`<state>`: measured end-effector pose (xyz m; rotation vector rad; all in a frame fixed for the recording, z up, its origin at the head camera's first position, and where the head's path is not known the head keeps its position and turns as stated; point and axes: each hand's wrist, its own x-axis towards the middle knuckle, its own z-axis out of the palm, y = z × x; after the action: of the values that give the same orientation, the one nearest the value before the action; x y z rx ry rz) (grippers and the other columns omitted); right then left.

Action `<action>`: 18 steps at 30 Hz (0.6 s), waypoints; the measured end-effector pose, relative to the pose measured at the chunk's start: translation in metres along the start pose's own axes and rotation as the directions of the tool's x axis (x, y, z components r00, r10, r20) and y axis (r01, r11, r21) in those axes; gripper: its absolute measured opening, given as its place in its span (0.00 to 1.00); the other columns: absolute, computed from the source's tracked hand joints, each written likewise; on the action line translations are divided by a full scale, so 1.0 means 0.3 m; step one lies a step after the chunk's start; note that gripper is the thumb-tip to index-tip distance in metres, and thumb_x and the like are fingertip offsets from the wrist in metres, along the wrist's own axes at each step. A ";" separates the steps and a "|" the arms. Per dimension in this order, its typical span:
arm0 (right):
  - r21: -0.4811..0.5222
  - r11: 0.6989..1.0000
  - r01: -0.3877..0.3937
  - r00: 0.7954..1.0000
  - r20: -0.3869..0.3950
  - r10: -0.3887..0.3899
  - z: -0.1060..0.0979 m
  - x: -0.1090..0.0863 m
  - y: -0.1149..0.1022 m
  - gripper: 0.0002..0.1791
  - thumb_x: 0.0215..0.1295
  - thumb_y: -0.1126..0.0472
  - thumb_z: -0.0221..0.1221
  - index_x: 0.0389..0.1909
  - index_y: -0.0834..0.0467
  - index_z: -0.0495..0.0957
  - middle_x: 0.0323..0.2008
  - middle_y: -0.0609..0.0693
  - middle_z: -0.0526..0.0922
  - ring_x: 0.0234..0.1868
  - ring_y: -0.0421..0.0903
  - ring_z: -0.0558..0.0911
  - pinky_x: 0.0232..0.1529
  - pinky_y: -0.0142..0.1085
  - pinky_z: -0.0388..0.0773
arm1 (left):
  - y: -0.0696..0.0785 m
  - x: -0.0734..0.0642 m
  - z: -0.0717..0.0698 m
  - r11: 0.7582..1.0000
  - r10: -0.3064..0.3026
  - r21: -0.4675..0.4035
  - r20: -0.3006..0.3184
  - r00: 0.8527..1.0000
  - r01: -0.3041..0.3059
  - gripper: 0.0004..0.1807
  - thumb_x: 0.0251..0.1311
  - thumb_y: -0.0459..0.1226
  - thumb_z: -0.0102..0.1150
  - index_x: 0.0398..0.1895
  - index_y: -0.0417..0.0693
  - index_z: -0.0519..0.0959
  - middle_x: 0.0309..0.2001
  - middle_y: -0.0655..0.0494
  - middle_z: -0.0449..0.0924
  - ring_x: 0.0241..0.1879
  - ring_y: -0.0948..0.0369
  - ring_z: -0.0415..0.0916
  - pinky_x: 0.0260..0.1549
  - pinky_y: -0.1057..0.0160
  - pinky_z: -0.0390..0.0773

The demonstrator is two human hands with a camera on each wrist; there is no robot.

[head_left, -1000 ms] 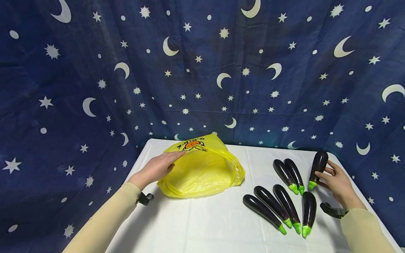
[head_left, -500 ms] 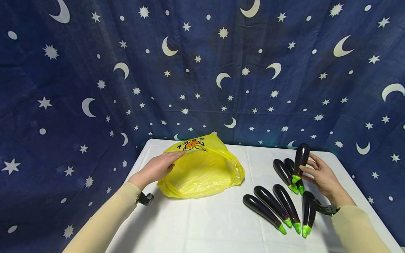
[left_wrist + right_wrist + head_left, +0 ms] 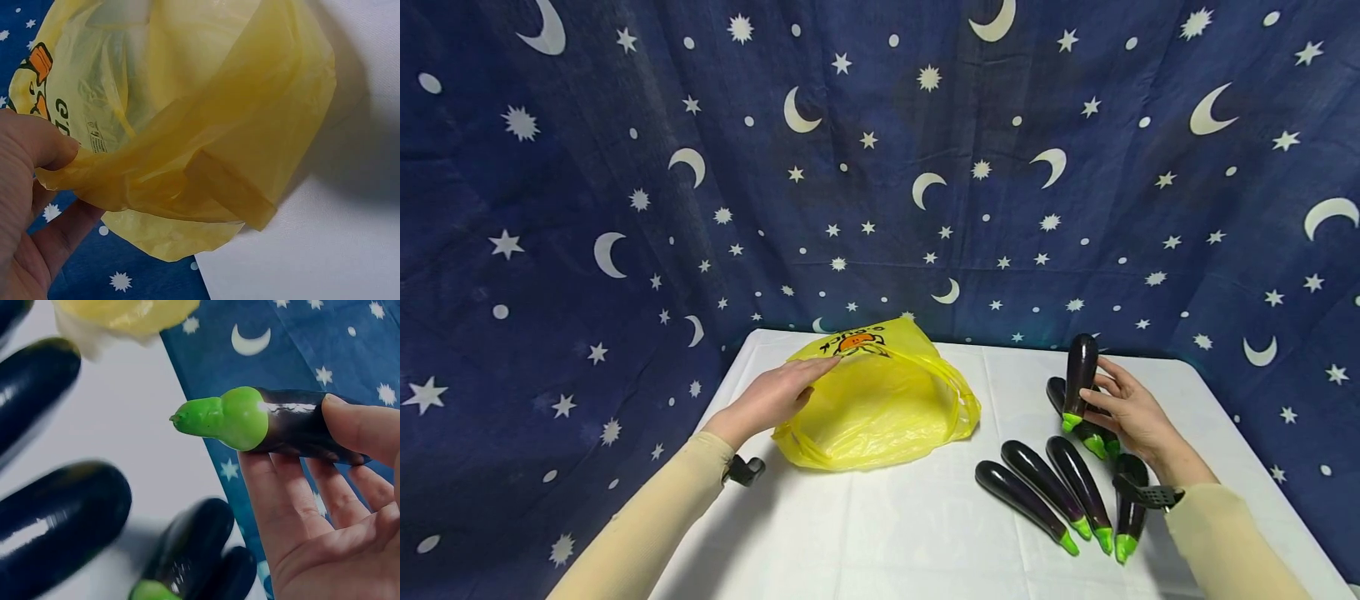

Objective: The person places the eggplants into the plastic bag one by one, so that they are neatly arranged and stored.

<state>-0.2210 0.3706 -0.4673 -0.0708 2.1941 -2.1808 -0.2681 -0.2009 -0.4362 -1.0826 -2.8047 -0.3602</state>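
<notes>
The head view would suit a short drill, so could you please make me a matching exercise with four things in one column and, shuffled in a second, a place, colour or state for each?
Column one
1. bag
2. left hand
3. backdrop
4. right hand

Column two
A. pinches the bag's edge
B. holds an eggplant
C. dark blue with a pale print
D. yellow, lying on the white table

Right pairs: 1-D; 2-A; 3-C; 4-B
</notes>
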 end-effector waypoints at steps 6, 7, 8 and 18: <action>0.027 1.000 0.006 0.997 0.079 -0.008 0.060 0.006 -0.012 0.49 0.73 0.67 0.59 0.84 0.55 0.39 0.55 0.39 0.76 0.50 0.35 0.83 0.46 0.34 0.83 | -0.002 0.001 -0.004 1.000 0.000 -0.013 -0.004 1.000 0.000 0.40 0.63 0.23 0.58 0.79 0.55 0.65 0.71 0.57 0.71 0.68 0.54 0.70 0.58 0.50 0.77; 0.035 0.999 0.005 0.996 0.088 -0.008 0.069 0.008 -0.012 0.48 0.73 0.68 0.59 0.84 0.55 0.39 0.55 0.39 0.76 0.50 0.35 0.83 0.46 0.34 0.83 | -0.002 0.001 -0.005 1.000 0.000 -0.016 -0.006 1.000 0.000 0.40 0.63 0.23 0.58 0.79 0.54 0.65 0.71 0.57 0.71 0.68 0.54 0.70 0.57 0.50 0.77; 0.042 0.999 0.004 0.995 0.097 -0.008 0.080 0.010 -0.013 0.48 0.73 0.68 0.59 0.83 0.56 0.39 0.55 0.39 0.76 0.50 0.36 0.83 0.47 0.35 0.83 | -0.003 0.002 -0.005 1.000 -0.001 -0.018 -0.007 1.000 0.001 0.40 0.63 0.23 0.58 0.79 0.54 0.65 0.71 0.57 0.71 0.68 0.54 0.70 0.57 0.50 0.77; 0.120 0.993 -0.016 0.985 0.171 -0.005 0.193 0.015 -0.036 0.46 0.72 0.71 0.58 0.83 0.57 0.44 0.55 0.45 0.78 0.52 0.41 0.84 0.49 0.41 0.83 | 0.005 0.012 -0.019 0.998 -0.020 -0.051 0.024 1.000 0.021 0.40 0.65 0.23 0.56 0.79 0.54 0.64 0.72 0.56 0.71 0.67 0.54 0.71 0.58 0.50 0.76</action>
<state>-0.2216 0.3124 -0.4567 -0.2373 1.9663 -2.2081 -0.2697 -0.1988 -0.4296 -1.0752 -2.8440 -0.4266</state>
